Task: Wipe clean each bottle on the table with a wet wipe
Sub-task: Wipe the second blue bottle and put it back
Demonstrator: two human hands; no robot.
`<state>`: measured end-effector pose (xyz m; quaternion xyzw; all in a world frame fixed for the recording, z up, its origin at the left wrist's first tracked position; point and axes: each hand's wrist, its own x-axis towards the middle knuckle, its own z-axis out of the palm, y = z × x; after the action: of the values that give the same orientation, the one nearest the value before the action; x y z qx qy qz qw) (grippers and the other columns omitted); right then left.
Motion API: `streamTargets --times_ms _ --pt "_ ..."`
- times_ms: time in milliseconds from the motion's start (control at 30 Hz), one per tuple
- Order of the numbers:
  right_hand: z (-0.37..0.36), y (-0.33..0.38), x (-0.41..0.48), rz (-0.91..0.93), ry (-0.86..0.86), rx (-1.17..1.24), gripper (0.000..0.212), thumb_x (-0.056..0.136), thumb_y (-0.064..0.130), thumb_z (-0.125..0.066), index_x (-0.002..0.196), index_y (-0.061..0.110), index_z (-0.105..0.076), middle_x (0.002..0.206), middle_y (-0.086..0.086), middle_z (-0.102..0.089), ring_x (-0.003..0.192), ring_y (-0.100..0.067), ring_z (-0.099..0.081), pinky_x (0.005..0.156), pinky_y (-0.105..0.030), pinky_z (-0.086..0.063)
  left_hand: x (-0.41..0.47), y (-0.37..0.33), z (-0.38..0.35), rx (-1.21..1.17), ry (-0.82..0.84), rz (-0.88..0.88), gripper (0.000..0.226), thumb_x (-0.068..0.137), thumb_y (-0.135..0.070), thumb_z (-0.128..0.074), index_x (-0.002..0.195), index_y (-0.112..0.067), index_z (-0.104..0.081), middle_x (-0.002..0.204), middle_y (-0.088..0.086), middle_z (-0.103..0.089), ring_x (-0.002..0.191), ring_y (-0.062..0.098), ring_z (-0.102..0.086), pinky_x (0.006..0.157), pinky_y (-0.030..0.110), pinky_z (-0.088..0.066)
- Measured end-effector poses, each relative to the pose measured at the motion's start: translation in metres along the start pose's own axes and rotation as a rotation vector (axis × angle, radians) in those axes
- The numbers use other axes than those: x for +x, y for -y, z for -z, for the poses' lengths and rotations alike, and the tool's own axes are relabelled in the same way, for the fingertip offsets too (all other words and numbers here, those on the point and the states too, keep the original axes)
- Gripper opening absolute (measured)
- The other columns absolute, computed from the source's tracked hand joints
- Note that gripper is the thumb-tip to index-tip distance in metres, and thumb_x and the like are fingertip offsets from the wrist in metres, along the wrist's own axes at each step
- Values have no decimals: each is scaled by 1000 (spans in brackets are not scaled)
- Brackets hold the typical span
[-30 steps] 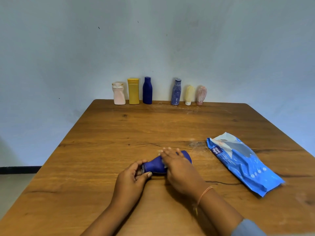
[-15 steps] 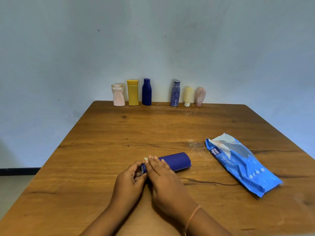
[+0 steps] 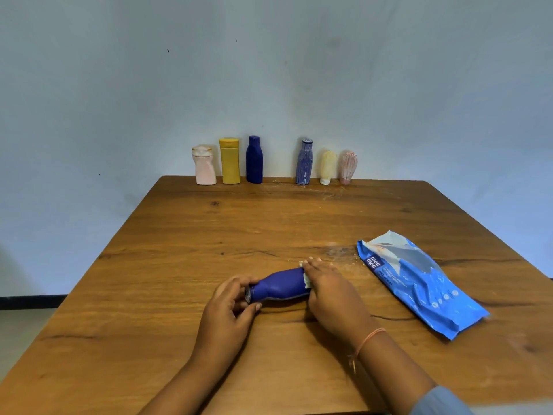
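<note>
A dark blue bottle [image 3: 281,285] lies on its side near the front of the wooden table [image 3: 269,223], cap end to the left. My left hand [image 3: 230,307] pinches the cap end. My right hand [image 3: 329,292] covers the bottle's base end and presses a white wet wipe [image 3: 307,280] against it; only an edge of the wipe shows. Along the table's far edge stand several bottles: a pink one [image 3: 204,165], a yellow one [image 3: 229,160], a dark blue one [image 3: 254,159], a scuffed blue one [image 3: 304,161], a cream tube [image 3: 327,167] and a pink tube [image 3: 347,168].
A blue wet-wipe pack [image 3: 419,283] lies flat at the right, close to my right hand. White smears mark the wood near the far bottles and beside the pack. A pale wall stands right behind the table. The floor drops away on the left.
My right hand has slid with the wipe from the bottle's neck end to its base end, uncovering the bottle's middle. My left hand has kept hold of the cap end.
</note>
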<state>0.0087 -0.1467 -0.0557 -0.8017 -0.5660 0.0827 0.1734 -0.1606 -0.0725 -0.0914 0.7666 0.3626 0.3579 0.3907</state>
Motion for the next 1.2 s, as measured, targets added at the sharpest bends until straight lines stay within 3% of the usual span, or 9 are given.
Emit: streamTargets --times_ms 133,267,367,500,733,867,967,1100,1200 --pt "-20 11 -8 35 -99 23 61 92 7 -35 149 12 -12 156 -4 -12 144 -16 -6 114 -26 4 0 2 -1 35 -20 3 50 74 -1 -71 95 -43 -55 103 -18 -56 90 -1 -59 76 6 -47" --pt "-49 42 -20 277 -99 46 61 85 18 -20 145 2 -24 152 -14 -24 142 -26 -17 110 -40 7 1 8 -3 6 -51 -2 51 71 9 -69 90 -37 -57 100 -12 -60 88 1 -62 75 9 -48" --pt "-44 43 -15 323 -86 21 67 82 26 -11 144 4 -26 152 -12 -26 142 -22 -18 110 -32 9 1 11 -3 -19 -61 12 46 70 8 -71 87 -33 -58 99 -9 -62 87 3 -63 75 17 -51" --pt "-17 15 -1 153 -52 11 57 92 7 -34 147 13 -20 154 -2 -21 142 -12 -13 113 -22 3 1 9 -4 -35 -46 30 40 71 6 -72 89 -28 -60 103 -11 -60 91 -1 -61 74 9 -49" --pt "-23 0 -6 -30 -193 0 62 89 3 -35 148 8 -15 155 -9 -17 144 -18 -10 114 -26 2 0 4 -3 -30 -28 58 41 73 -2 -74 88 -36 -56 102 -15 -60 85 1 -63 70 5 -48" --pt "-51 38 -22 162 -199 -48 63 71 7 -46 134 0 -45 136 -16 -50 128 -29 -45 108 -45 -26 -1 -1 -3 -105 -20 81 38 75 6 -69 88 -29 -59 94 -9 -65 77 7 -66 66 6 -48" --pt "-50 53 -22 326 -161 -130 56 73 20 -35 122 5 -59 124 -10 -61 118 -22 -55 102 -43 -39 -3 -4 -2 -107 5 76 31 80 7 -61 91 -22 -62 78 -6 -67 67 -1 -64 61 6 -46" --pt "-29 30 -6 296 -162 -219 56 75 21 -31 119 6 -62 120 -8 -63 115 -22 -57 107 -40 -25 -3 -3 -2 -135 -23 107 27 78 1 -68 98 -16 -61 81 -8 -67 67 -5 -62 61 6 -47" --pt "-11 -2 6 164 -166 -133 71 74 20 -12 138 8 -42 143 -7 -43 136 -18 -32 112 -27 -1 -2 -6 -3 -158 -49 123 24 79 -2 -68 95 -17 -60 82 -11 -64 68 -9 -60 60 4 -46"
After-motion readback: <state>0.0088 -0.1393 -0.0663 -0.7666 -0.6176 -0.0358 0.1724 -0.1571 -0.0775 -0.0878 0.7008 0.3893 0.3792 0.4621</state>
